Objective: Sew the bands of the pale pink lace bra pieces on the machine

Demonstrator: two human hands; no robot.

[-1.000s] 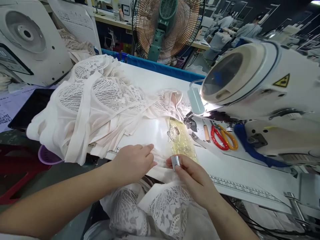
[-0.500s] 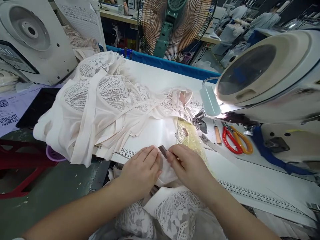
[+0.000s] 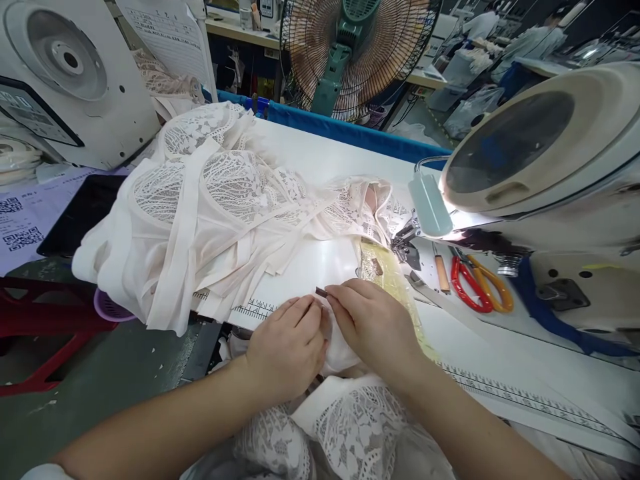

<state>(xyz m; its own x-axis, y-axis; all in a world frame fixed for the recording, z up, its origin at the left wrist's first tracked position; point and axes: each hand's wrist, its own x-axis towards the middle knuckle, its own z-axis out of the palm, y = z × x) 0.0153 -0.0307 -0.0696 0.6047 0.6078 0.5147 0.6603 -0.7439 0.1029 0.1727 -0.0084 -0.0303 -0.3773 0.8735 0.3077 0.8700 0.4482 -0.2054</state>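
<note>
My right hand (image 3: 379,327) is closed in a pinch on a small, dark, flat metal piece (image 3: 321,292), which juts from my fingertips toward ten o'clock. Just beside it, at nine o'clock, my left hand (image 3: 287,347) has its fingers bent over smooth white cloth (image 3: 340,350); I cannot tell whether they grip it. A white garment with lace cups (image 3: 350,427) lies at six o'clock, a heap of cream-white lace garments (image 3: 220,180) at ten, red-and-orange-handled scissors (image 3: 485,304) toward two.
</note>
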